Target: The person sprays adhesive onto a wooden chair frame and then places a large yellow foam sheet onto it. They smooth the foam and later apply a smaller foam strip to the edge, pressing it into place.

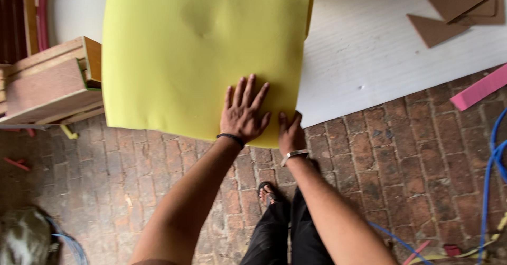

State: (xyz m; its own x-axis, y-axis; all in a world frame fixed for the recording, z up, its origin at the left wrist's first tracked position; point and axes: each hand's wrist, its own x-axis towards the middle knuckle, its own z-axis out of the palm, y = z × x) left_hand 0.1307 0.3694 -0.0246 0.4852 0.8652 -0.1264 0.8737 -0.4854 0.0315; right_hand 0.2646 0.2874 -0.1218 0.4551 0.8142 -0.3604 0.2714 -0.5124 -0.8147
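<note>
A large yellow-green sheet [200,48] lies over a white work surface [380,48], its near edge hanging past the surface's front. My left hand [244,112] presses flat on the sheet near that edge, fingers spread. My right hand [290,133] grips the sheet's near right corner, fingers curled on its edge. A dark band sits on the left wrist, a light one on the right.
Brown cardboard pieces [454,3] lie at the back right of the white surface. A pink strip [480,88] sticks out at the right. Wooden boards [50,83] are stacked on the left. Brick floor [412,154] below, with a blue hose [494,159] at right.
</note>
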